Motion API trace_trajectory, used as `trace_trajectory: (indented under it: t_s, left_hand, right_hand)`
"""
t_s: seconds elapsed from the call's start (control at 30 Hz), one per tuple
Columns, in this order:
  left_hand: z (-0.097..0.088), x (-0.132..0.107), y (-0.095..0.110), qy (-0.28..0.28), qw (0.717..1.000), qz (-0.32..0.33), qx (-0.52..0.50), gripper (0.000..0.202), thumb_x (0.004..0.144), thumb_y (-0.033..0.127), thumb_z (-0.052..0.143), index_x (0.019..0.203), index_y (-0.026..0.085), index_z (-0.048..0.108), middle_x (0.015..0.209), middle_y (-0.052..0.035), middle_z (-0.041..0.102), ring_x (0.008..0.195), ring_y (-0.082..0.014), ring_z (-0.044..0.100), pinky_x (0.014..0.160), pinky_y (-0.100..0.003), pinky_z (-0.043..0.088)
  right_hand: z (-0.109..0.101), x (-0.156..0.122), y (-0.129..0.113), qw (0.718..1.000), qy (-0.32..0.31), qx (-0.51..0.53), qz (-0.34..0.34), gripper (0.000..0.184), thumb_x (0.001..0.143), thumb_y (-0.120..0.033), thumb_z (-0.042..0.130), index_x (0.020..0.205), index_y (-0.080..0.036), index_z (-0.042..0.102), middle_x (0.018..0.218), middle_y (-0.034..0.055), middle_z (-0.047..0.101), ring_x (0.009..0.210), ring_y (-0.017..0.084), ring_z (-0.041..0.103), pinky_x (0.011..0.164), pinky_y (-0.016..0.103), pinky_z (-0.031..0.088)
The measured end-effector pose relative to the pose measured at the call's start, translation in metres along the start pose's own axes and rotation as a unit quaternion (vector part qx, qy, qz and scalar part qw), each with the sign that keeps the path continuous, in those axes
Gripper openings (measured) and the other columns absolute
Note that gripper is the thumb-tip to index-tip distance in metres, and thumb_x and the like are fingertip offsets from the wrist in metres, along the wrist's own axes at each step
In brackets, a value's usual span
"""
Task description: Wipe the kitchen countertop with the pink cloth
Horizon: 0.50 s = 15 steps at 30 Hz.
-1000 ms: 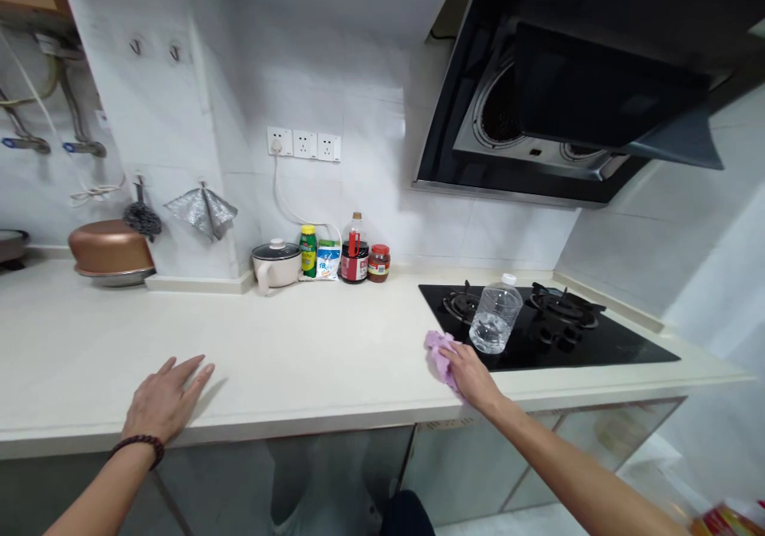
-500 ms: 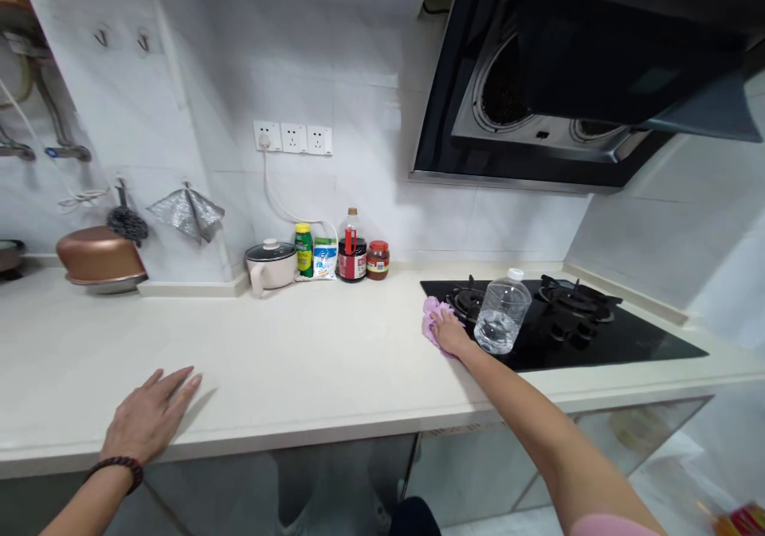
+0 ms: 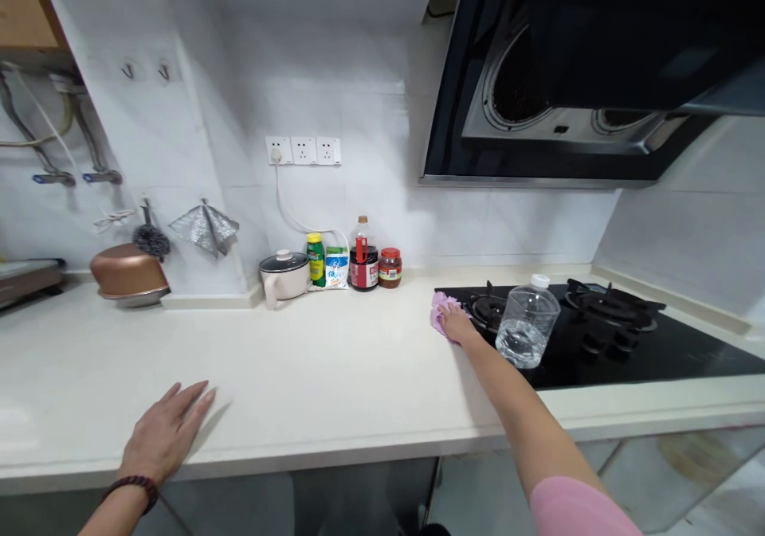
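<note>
Lilac cloth lies bunched under the right hand in the head view, pressed to the pale countertop where it meets the left edge of the black stove. The right hand's fingers are closed over it. The left hand holds nothing, fingers loosely spread at the counter's front edge; whether it bears weight I cannot tell. The step in hand looks like a wiping stroke. A next stroke would call for flat pressure, with the forearm kept off the water bottle standing on the stove just beside it.
</note>
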State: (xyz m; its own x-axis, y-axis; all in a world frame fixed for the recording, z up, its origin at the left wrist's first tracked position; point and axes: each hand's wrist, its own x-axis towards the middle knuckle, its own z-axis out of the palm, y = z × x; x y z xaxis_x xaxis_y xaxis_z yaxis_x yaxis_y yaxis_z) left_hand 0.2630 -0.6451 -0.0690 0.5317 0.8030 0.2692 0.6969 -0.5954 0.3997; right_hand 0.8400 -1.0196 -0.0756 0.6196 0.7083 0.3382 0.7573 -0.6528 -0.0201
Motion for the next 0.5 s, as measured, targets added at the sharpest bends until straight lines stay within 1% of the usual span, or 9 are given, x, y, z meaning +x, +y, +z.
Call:
trace_trajectory:
  t_s: [0.13, 0.3, 0.43, 0.5]
  left_hand:
    - [-0.004, 0.001, 0.003, -0.014, 1.000, 0.000, 0.009, 0.078, 0.093, 0.061, 0.032, 0.138, 0.010, 0.071, 0.152, -0.0156, 0.066, 0.158, -0.0399, 0.041, 0.129, -0.056, 0.040]
    - [-0.002, 0.003, 0.003, -0.027, 0.999, 0.014, 0.028, 0.083, 0.093, 0.061, 0.029, 0.141, 0.007, 0.069, 0.155, -0.0153, 0.064, 0.158, -0.0387, 0.040, 0.130, -0.053, 0.037]
    - [0.001, 0.004, 0.000, -0.016, 0.999, 0.022, 0.036, 0.082, 0.093, 0.061, 0.028, 0.139, 0.009, 0.071, 0.152, -0.0157, 0.066, 0.157, -0.0394, 0.043, 0.127, -0.055, 0.040]
    - [0.002, 0.005, -0.001, -0.014, 0.999, 0.025, 0.043, 0.082, 0.094, 0.062, 0.026, 0.139, 0.009, 0.070, 0.153, -0.0155, 0.065, 0.157, -0.0397, 0.042, 0.127, -0.055, 0.040]
  right_hand:
    - [-0.012, -0.035, -0.006, 1.000, -0.014, -0.012, 0.025, 0.057, 0.103, -0.027, 0.039, 0.154, -0.006, 0.054, 0.160, 0.0251, 0.053, 0.153, 0.035, 0.043, 0.128, 0.056, 0.031]
    - [-0.031, -0.096, -0.015, 0.999, -0.030, -0.017, 0.036, 0.058, 0.105, -0.031, 0.038, 0.156, -0.008, 0.053, 0.164, 0.0251, 0.047, 0.156, 0.036, 0.041, 0.130, 0.054, 0.030]
    - [-0.044, -0.145, -0.020, 0.998, -0.044, -0.019, 0.034, 0.059, 0.106, -0.033, 0.038, 0.159, -0.010, 0.051, 0.168, 0.0232, 0.043, 0.157, 0.035, 0.040, 0.131, 0.052, 0.029]
    - [-0.051, -0.165, -0.021, 0.998, -0.052, -0.007, 0.033, 0.059, 0.106, -0.033, 0.038, 0.158, -0.011, 0.052, 0.169, 0.0226, 0.041, 0.158, 0.036, 0.039, 0.131, 0.053, 0.029]
